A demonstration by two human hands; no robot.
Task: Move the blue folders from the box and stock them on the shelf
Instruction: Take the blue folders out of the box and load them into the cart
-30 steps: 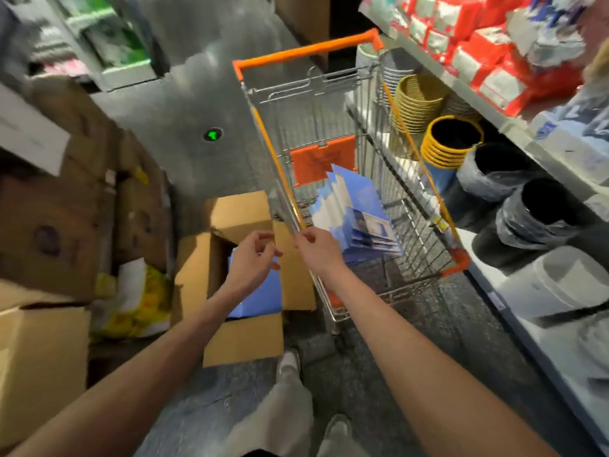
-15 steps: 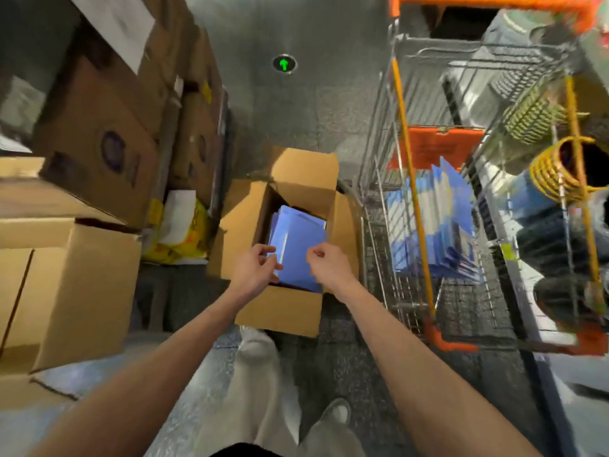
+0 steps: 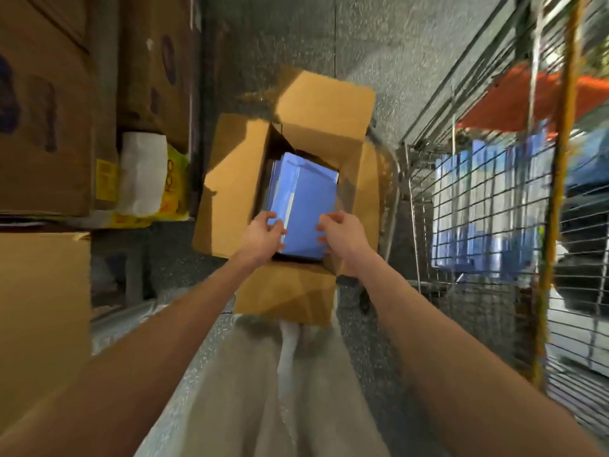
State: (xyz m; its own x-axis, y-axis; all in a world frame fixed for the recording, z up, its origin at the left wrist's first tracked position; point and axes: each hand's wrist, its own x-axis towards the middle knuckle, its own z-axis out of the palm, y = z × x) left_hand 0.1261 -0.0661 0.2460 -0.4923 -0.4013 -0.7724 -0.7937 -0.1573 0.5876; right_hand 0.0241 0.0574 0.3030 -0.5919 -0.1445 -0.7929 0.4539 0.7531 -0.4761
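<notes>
You have one open box [image 3: 227, 179] on the floor and one wire cart [image 3: 425, 189] just to its right. Your left hand [image 3: 263, 237] and right hand [image 3: 341, 237] both reach into the box, fingers [image 3: 278, 229] curled around the near corners of the blue folders [image 3: 304, 199] stacked inside. Blur prevents counting them. A second blue stack [image 3: 478, 206] stands in the cart.

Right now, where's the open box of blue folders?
Centre of the head view, on the floor, the box sits between stacked cartons at left and the wire cart at right.
</notes>
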